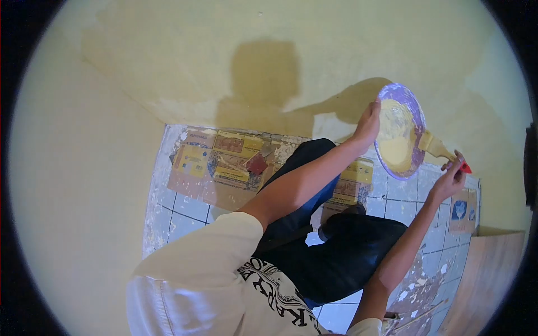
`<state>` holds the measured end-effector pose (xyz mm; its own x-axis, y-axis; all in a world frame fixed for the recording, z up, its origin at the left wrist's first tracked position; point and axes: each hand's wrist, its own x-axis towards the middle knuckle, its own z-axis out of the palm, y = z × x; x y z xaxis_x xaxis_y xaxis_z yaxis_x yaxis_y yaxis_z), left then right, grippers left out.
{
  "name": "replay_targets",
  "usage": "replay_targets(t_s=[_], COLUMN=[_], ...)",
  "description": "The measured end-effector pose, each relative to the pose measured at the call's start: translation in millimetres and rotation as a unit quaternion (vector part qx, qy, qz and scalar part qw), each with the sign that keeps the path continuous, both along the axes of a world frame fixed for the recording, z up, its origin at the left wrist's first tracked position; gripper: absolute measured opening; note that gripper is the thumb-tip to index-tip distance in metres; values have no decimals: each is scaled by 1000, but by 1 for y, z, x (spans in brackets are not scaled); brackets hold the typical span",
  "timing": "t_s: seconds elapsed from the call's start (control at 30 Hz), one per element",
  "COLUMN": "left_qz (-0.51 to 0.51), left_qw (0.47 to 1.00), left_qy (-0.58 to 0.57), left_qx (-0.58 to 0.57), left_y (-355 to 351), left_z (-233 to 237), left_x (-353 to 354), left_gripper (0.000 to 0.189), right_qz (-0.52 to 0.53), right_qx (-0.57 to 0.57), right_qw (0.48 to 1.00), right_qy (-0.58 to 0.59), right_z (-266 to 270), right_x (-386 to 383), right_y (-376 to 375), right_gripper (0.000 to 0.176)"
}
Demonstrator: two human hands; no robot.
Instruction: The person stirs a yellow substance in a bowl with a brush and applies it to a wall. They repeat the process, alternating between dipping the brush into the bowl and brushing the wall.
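The big wall (168,61) is yellow, and some patches look darker than others. It meets a pale side wall (84,196) at a corner on the left. Light shines on the yellow wall, and a big dark shadow (263,73) falls there. The floor (188,207) has pale blue square tiles with dark lines and messy white spots. Flat cardboard (188,182) lies by the wall, with a smaller cardboard piece (463,210) on the right. Near that is a brown board (487,274).
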<state>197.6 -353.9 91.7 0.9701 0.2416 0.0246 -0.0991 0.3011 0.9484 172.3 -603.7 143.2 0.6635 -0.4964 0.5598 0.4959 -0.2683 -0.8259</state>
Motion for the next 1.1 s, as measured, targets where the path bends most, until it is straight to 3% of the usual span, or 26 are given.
replay_targets(t_s=[0.13,0.2,0.43,0.67,0.83,0.87,1.1], left_qz=[-83,-78,-84,-97,-134,-138,-129], left_qw=[996,995,994,990,981,980,990], left_qy=[23,57,67,35,50,67,55], left_qx=[-40,-2,-14,-99,-131,-130,-33], left_y=[3,5,-3,-3,2,2,8], left_z=[1,2,7,-11,-6,15,18], left_x=[7,5,-4,14,18,6,3], left_gripper=[69,69,72,67,66,66,69], right_qz=[8,72,172,238,217,223,212], right_qx=[-79,-131,-180,-191,-171,-159,-233], right_qw=[997,989,968,952,958,959,944], right_qy=[2,-19,20,9,79,76,95], right_z=[13,18,23,19,6,5,16], right_x=[-2,-1,-9,-2,-1,-1,-3], right_y=[5,9,14,19,13,14,33], right_gripper=[24,22,18,14,13,14,15])
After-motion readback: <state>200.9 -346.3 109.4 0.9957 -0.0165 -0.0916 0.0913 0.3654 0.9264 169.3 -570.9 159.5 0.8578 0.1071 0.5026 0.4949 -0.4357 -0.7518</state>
